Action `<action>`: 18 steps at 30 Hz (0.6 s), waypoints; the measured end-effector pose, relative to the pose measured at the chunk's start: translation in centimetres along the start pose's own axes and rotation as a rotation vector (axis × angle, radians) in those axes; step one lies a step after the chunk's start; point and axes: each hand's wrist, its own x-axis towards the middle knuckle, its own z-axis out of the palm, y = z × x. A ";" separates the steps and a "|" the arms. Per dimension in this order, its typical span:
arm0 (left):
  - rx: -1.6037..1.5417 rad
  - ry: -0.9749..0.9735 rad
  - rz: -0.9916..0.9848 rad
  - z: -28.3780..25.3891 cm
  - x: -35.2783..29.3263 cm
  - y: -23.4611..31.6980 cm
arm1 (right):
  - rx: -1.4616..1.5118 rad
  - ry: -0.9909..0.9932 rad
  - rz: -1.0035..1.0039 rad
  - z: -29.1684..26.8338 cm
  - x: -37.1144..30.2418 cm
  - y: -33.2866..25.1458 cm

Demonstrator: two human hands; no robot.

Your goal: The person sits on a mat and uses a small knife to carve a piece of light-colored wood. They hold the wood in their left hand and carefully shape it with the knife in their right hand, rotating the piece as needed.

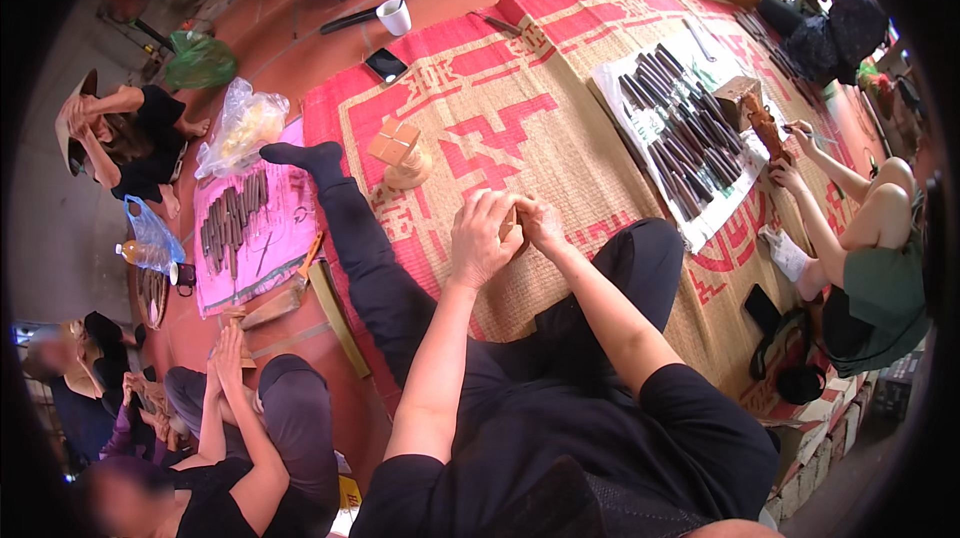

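In front of me, above the patterned mat, my left hand (486, 236) and my right hand (542, 225) meet with fingers curled together. Between them shows a small brownish patch, too hidden to name. Just beyond and to the left, a square wooden block (395, 141) rests on a round pale wooden piece (408, 170), apart from both hands. My left leg stretches along the left of the mat, its dark sock near a pink cloth; my right knee is bent beside my right hand.
A red and straw-coloured mat (560, 153) spreads ahead. Many carving tools (690, 128) lie on a white sheet at right, where a person holds a carved wooden piece (765, 128). More tools (235, 223) lie on pink cloth at left. A phone (386, 65) and white cup (394, 18) sit farther off.
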 end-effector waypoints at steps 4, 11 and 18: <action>-0.035 0.012 0.004 -0.4 -0.2 -0.2 | -0.145 0.060 0.019 0.0 0.5 -0.9; -0.104 0.004 0.024 -1.3 -0.3 -1.2 | 0.002 0.010 -0.176 0.9 1.4 0.0; -0.128 0.030 0.013 -2.0 -0.8 -1.4 | -0.055 0.041 -0.146 -0.8 0.9 -4.0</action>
